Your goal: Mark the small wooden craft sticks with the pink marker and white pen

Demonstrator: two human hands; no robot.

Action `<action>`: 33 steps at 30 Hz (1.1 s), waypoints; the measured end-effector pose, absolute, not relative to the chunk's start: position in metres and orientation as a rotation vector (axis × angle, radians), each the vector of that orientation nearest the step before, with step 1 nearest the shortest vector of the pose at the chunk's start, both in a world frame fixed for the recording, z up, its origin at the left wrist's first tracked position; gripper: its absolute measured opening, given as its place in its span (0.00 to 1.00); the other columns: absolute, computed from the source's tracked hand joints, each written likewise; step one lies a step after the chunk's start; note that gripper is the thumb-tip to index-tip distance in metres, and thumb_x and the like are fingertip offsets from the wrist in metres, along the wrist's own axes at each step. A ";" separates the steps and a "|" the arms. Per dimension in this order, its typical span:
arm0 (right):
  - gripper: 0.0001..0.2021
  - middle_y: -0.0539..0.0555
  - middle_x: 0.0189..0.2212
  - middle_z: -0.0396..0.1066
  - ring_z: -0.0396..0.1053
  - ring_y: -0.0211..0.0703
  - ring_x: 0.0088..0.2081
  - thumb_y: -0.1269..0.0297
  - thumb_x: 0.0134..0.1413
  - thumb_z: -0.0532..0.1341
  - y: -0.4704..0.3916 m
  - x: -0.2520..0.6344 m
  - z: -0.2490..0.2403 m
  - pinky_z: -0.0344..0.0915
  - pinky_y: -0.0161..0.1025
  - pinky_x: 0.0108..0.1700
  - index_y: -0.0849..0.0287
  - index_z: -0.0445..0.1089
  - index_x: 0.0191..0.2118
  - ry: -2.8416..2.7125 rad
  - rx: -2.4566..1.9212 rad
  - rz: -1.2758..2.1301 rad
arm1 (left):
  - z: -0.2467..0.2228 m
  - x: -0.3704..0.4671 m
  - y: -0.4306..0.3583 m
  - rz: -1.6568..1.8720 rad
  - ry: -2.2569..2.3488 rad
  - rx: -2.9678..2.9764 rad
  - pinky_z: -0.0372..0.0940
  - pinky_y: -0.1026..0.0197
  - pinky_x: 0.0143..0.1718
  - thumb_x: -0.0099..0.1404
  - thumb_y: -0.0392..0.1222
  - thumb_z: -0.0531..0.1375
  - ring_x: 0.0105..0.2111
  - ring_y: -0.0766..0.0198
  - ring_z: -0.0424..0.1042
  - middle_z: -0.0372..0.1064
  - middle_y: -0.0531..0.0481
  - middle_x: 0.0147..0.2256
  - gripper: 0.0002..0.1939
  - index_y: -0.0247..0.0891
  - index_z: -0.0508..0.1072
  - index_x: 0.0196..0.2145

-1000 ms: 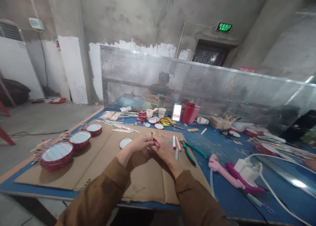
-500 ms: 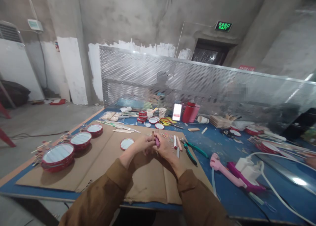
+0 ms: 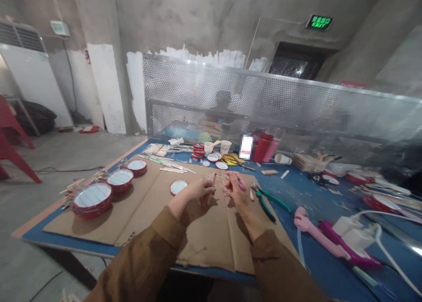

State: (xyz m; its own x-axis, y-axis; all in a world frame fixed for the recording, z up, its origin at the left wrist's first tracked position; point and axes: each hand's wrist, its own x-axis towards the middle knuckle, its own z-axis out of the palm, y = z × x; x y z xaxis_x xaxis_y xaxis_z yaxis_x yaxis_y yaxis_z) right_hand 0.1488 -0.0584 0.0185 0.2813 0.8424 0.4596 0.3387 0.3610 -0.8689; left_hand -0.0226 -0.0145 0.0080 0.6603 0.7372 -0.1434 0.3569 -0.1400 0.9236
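My left hand (image 3: 201, 191) is closed over the cardboard sheet (image 3: 201, 249), and a slim brown stick (image 3: 214, 179) stands up from its fingertips. To its right, my right hand (image 3: 238, 192) is closed around a purple marker (image 3: 241, 186), much of which the fingers cover. The two hands are apart. Between and behind them lie small multicoloured bits (image 3: 227, 191), too fine to make out. A round red-rimmed white disc (image 3: 179, 187) rests on the cardboard just left of my left hand. Close to the right hand, a peach-coloured marker (image 3: 252, 195) is partly hidden.
Red-rimmed drum-like stacks (image 3: 92, 201) line the cardboard's left side. Teal-handled pliers (image 3: 265, 204) lie to the right, beyond them a pink glue gun (image 3: 318, 236) and a purple power strip (image 3: 362, 256) with white cables. Bottles (image 3: 263, 148) and paper cups (image 3: 225, 147) stand before the perforated metal screen (image 3: 184, 95).
My hands were together around the purple marker and brown stick; now they have separated, the marker going right with my right hand. The whole view has shifted, with things appearing farther right.
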 end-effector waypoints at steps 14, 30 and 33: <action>0.21 0.47 0.19 0.68 0.63 0.36 0.20 0.43 0.49 0.66 -0.076 0.134 0.030 0.61 0.33 0.21 0.58 0.70 0.32 -1.228 -1.174 0.571 | 0.008 -0.022 -0.020 0.476 0.841 1.696 0.61 0.66 0.19 0.66 0.51 0.57 0.14 0.70 0.64 0.63 0.55 0.18 0.15 0.37 0.65 0.31; 0.18 0.50 0.23 0.71 0.66 0.39 0.23 0.46 0.57 0.60 -0.076 0.134 0.028 0.62 0.36 0.26 0.57 0.70 0.35 -1.505 -1.136 0.499 | 0.010 -0.024 -0.018 0.436 0.853 1.660 0.62 0.65 0.20 0.67 0.53 0.57 0.16 0.68 0.66 0.65 0.55 0.19 0.17 0.34 0.68 0.39; 0.18 0.50 0.22 0.70 0.66 0.39 0.23 0.46 0.57 0.60 -0.077 0.134 0.029 0.62 0.36 0.26 0.57 0.70 0.34 -1.509 -1.149 0.487 | 0.008 -0.024 -0.017 0.444 0.839 1.648 0.62 0.65 0.20 0.66 0.55 0.59 0.16 0.68 0.66 0.65 0.54 0.19 0.19 0.34 0.68 0.39</action>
State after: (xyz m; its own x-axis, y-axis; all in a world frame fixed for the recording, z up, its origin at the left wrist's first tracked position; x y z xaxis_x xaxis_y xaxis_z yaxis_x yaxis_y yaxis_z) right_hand 0.1338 -0.0770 0.0291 0.0969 0.8530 0.5128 0.3928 0.4406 -0.8072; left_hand -0.0237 -0.0169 0.0080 0.6702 0.7270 -0.1495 0.2856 -0.0667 0.9560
